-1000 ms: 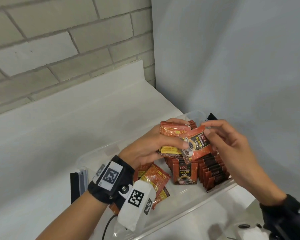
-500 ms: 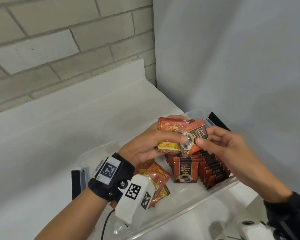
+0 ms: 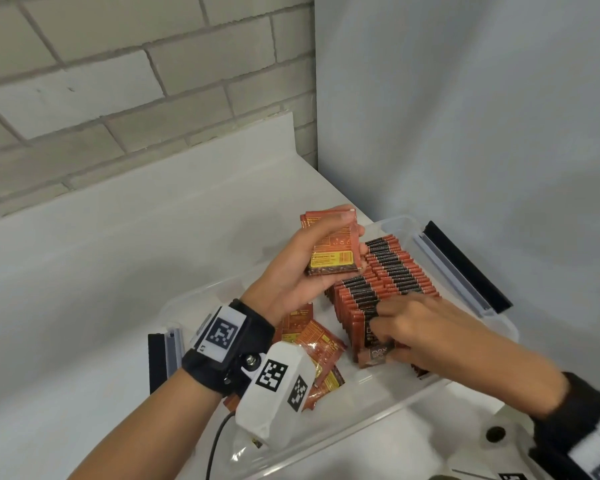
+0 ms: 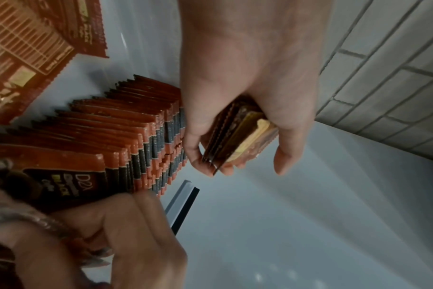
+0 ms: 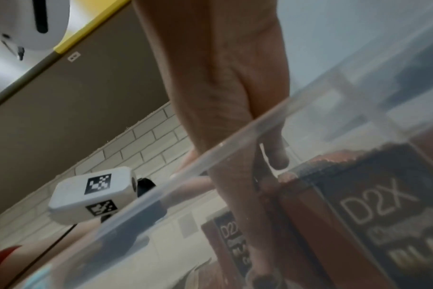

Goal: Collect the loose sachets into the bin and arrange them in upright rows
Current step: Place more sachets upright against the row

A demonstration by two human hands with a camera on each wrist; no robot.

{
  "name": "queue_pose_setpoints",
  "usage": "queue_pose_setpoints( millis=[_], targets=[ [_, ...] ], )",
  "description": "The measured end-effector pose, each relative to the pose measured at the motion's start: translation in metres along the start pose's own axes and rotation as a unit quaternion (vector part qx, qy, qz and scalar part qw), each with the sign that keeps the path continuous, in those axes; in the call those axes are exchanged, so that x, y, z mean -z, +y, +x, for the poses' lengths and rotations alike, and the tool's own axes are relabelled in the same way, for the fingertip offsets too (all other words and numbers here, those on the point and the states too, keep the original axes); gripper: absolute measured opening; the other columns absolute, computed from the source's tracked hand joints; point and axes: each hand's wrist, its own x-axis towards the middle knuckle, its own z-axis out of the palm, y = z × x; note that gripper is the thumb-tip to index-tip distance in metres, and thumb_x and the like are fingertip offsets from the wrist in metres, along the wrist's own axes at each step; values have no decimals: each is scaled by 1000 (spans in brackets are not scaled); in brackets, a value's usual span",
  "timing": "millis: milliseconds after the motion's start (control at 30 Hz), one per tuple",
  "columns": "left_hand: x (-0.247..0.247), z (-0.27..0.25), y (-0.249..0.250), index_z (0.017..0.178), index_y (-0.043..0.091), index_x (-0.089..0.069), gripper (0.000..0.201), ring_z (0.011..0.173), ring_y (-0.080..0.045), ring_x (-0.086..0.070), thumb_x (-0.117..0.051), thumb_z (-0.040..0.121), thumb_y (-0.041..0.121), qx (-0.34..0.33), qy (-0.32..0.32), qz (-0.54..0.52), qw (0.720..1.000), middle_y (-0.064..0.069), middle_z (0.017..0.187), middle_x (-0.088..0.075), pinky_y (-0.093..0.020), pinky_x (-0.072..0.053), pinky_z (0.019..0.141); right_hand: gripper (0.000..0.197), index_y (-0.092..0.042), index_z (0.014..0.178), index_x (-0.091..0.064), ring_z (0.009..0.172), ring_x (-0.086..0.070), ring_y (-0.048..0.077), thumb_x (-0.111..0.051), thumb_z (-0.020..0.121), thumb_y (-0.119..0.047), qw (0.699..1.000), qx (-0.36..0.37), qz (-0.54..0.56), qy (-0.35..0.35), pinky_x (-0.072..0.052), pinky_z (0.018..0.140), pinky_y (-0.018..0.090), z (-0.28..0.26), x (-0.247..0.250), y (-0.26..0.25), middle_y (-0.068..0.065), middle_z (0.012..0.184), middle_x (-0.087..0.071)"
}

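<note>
A clear plastic bin stands on the white counter. Upright rows of red-and-black sachets fill its right side, also seen in the left wrist view. My left hand holds a small stack of sachets above the bin's far side; the stack sits between thumb and fingers. My right hand is down at the near end of the rows, pinching one D2X sachet against the front of a row. Several loose sachets lie flat on the bin floor at the left.
Black-and-grey latch handles stick out at the bin's right end and left end. A brick wall runs behind the counter and a plain grey wall stands close on the right. The bin's near rim crosses the right wrist view.
My right hand took one sachet off the left hand's stack and carried it down to the near end of the rows. The left hand kept its stack, raised slightly.
</note>
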Motion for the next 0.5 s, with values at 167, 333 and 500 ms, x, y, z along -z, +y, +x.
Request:
queue_pose_setpoints(
  millis=[167,333,500],
  targets=[
    [2,1,-1,108,15,-60,29,75,-18,-64,-67,80,23,8,7,9,1000,-5,86,-67,-33,-54,72,32,-20,63,-65,57,-61,13,-91,44,-22,985,62,-109,115,-48,52,21,10,-11,2,-6,64,-61],
    [3,1,-1,101,18,-64,22,74,-18,-64,-67,80,22,1,6,3,1000,-5,87,-67,-33,-54,72,35,-17,73,-67,62,-60,13,-91,47,-16,983,86,-109,123,-49,56,22,12,-16,6,-3,71,-63],
    [3,2,-2,104,18,-64,23,78,-19,-64,-66,82,23,9,19,-6,1000,-7,89,-66,-34,-53,73,58,-21,89,-59,72,-56,8,-92,43,-23,990,65,-57,107,-48,59,18,9,-10,8,-6,84,-59]
  ],
)
